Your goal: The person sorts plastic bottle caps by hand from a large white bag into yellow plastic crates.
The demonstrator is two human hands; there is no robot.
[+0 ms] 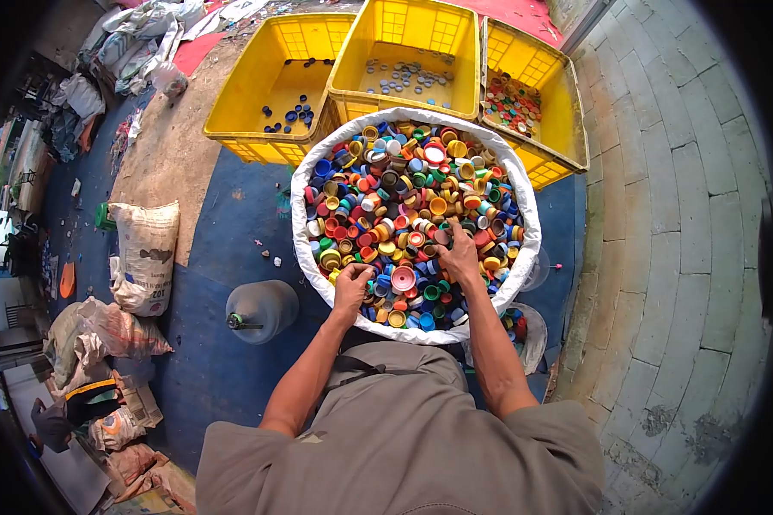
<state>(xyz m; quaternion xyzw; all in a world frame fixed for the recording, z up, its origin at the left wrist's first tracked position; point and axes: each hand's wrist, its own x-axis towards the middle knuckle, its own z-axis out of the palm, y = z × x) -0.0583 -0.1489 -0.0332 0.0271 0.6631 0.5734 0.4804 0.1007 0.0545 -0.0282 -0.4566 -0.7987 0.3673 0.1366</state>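
A big round container with a white cloth rim (299, 225) is heaped with plastic bottle caps (404, 206) of many colours. Over its lower left part is my left hand (352, 290), its fingers pinched together at the caps; whatever they hold is too small to make out. My right hand (460, 257) reaches into the middle of the heap, with thumb and finger about a dark brownish bottle cap (441, 237). A wide pink cap (403, 278) lies between the two hands.
Beyond the heap stand three yellow crates: the left crate (219, 116) holds dark blue caps, the middle crate (339, 77) pale ones, the right crate (567, 129) red and mixed ones. A large plastic bottle (270, 311) and a sack (146, 257) are at left; a block wall (661, 215) rises at right.
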